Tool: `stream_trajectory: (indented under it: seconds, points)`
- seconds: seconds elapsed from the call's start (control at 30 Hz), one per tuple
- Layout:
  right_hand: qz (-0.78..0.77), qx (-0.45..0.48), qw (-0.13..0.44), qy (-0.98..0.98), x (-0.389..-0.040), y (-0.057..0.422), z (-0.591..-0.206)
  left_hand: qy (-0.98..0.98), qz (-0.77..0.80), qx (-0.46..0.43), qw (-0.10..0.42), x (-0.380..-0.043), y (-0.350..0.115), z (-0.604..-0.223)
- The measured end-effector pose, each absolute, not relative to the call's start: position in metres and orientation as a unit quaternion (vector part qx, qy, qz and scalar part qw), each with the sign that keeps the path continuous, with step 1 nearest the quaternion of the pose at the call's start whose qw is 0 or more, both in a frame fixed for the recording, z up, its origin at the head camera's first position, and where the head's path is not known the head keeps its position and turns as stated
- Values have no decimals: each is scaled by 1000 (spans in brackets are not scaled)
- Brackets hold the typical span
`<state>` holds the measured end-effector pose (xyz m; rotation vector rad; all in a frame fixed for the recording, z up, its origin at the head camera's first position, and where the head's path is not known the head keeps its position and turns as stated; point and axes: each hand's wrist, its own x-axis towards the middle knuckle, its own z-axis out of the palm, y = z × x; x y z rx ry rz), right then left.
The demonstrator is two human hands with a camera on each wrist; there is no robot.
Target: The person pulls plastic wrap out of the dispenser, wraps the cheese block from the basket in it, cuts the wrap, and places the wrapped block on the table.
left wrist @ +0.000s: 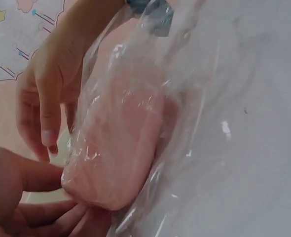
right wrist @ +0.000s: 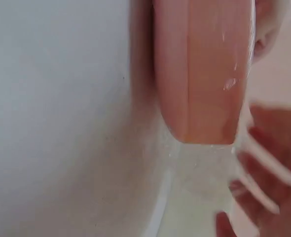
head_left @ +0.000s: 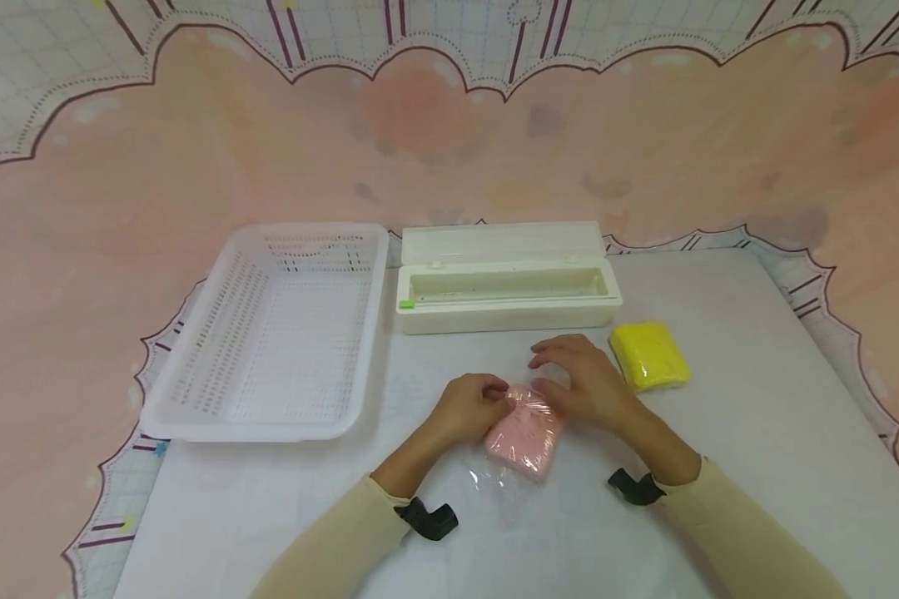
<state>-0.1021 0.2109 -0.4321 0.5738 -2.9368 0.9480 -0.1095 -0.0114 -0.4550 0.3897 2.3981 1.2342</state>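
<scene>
A pink clay-like block (head_left: pixel 524 437) in clear plastic wrap is tilted up over the table, its loose film (head_left: pixel 494 482) trailing below. My left hand (head_left: pixel 470 408) pinches one end between thumb and fingers. In the left wrist view those fingers (left wrist: pixel 42 217) hold the block's (left wrist: pixel 121 143) lower end. On the other side my right hand (head_left: pixel 588 383) has its fingers spread and relaxed, the thumb close beside the wrap. The right wrist view shows the right fingers (right wrist: pixel 269 168) blurred, apart from the block (right wrist: pixel 209 74).
A yellow wrapped block (head_left: pixel 649 356) lies right of the right hand. Behind the hands stands a long cream box (head_left: pixel 509 319) with its lid (head_left: pixel 502 244) raised and a small green tab at its left corner. To the left is a white perforated basket (head_left: pixel 355 366). A white sheet (head_left: pixel 757 399) covers the table.
</scene>
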Motion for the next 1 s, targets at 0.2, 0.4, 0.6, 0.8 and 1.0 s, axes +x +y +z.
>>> stream_trajectory:
  seconds: [0.2,0.4,0.6,0.8,1.0]
  points:
    - [345,41,-74,-935,-91,210,-427,863,485,76,122,-110,-20,-454]
    - [443,-9,-267,-856,-89,200,-442,865,490,46,96,-110,-22,-458]
    - [487,-22,-276,-828,-86,196,-448,905,416,66,66,-104,-23,-458]
    - [541,-68,-311,-779,-75,195,-445,903,403,99,108,-95,-31,-460]
    - [551,-66,-296,-777,-60,190,-440,835,507,76,200,-78,-39,-455]
